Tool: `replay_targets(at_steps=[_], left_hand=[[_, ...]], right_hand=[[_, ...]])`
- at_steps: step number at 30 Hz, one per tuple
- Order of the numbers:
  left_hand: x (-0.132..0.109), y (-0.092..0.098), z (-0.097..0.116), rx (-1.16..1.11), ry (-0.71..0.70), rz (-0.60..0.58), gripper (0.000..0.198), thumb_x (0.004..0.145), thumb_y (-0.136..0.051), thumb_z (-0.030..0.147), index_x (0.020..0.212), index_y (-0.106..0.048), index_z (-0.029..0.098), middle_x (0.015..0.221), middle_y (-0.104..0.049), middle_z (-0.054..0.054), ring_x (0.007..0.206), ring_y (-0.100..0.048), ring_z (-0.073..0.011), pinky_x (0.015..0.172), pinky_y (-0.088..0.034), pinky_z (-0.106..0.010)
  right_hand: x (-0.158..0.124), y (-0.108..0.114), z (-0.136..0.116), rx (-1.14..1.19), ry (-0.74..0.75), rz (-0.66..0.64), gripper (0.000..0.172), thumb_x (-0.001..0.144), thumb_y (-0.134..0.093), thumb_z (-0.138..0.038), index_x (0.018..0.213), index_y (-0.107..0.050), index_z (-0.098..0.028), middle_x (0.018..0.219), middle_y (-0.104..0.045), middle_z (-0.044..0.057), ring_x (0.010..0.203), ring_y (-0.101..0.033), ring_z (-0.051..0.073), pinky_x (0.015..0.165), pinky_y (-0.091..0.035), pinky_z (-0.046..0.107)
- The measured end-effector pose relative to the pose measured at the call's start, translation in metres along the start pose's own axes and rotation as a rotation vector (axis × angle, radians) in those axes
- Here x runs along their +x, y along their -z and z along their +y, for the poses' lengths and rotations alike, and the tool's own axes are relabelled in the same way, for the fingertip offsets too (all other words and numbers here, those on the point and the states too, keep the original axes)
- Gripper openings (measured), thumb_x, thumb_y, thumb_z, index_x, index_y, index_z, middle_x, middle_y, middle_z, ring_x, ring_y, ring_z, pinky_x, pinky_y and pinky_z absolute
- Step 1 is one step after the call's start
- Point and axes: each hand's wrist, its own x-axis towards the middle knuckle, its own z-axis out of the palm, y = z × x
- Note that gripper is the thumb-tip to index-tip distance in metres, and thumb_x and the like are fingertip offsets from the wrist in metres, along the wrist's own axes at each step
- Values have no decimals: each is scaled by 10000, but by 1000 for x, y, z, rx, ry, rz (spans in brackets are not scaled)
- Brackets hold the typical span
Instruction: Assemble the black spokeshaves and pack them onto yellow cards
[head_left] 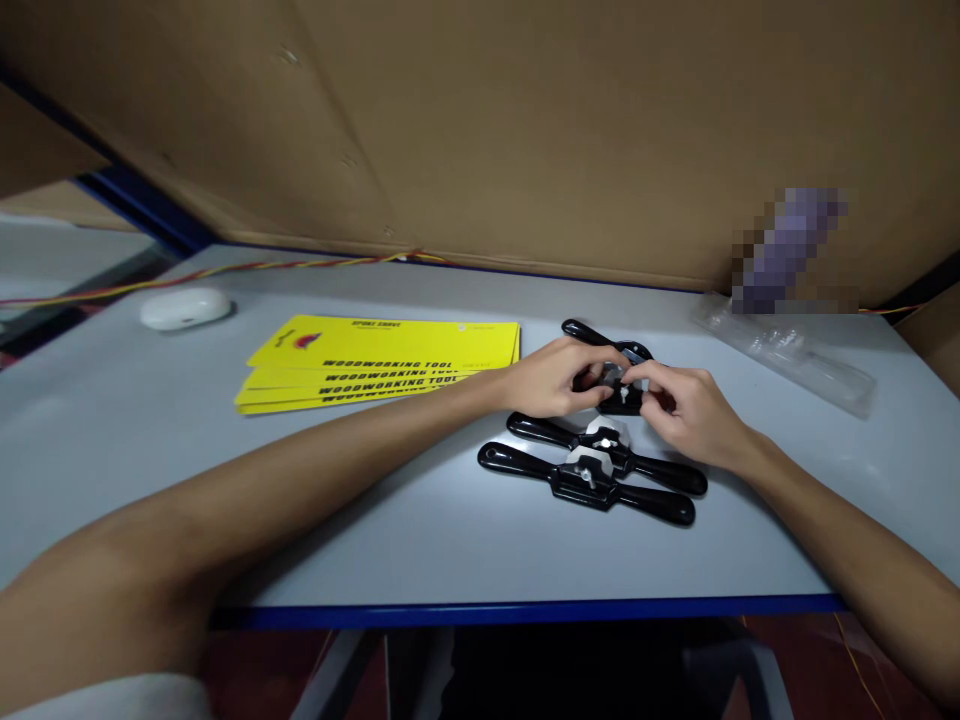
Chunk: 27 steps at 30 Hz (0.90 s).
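Note:
Both hands meet over a black spokeshave (622,403) lying at the back of a group on the table. My left hand (547,378) has its thumb and forefinger closed on the left side of its body. My right hand (694,412), fingers curled in, grips it from the right, near the small wing screw. The fingers partly hide the blade area. A black handle (583,330) sticks out behind my left hand. Closer to me lie a second spokeshave (544,431) and a third spokeshave (517,461), side by side, each with a pale metal plate and a wing screw.
Yellow printed cards (375,350) lie fanned in a stack left of my hands. A white rounded case (185,309) sits at the far left. Clear plastic packaging (795,355) rests at the right, by a pixelated patch. A cardboard wall (525,130) and a twisted cable (300,264) border the back.

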Motion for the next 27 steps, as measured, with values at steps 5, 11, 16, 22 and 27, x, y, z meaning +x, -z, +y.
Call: replay_targets(at_steps=[5,11,16,22,27], left_hand=[[0,0,0,4,-4,-4,387,881,-559,274,1216,-684,125,624,-497,55,544,-466,-120,565,-403,-274],[0,0,0,-2,-7,-4,392,882,-556,275,1224,-678,126,625,-509,52,556,-491,-125,578,-415,-272],[0,0,0,0,-3,-4,369,884,-560,280,1200,-681,133,625,-516,51,556,-500,-125,582,-420,-272],[0,1,1,13,-7,-2,358,889,-559,287,1192,-677,138,630,-536,47,557,-511,-127,583,-426,-274],[0,0,1,0,-14,-2,374,881,-566,281,1204,-677,130,646,-547,41,565,-513,-126,583,-424,-273]], right_hand=[[-1,0,2,-1,7,21,228,858,-463,-144,863,-686,-187,646,-610,-20,557,-489,115,595,-381,277],[-2,0,4,-9,106,-61,302,918,-451,-160,951,-749,-201,884,-779,38,766,-668,173,784,-477,332],[-2,3,5,49,81,-29,377,945,-385,-153,1104,-725,-191,905,-768,33,766,-664,161,730,-472,305],[-1,4,3,39,41,-31,374,947,-396,-151,1127,-722,-187,915,-755,29,716,-629,145,698,-455,290],[-1,4,3,36,55,-69,433,930,-410,-122,1227,-712,-216,1064,-783,54,849,-682,181,808,-498,332]])
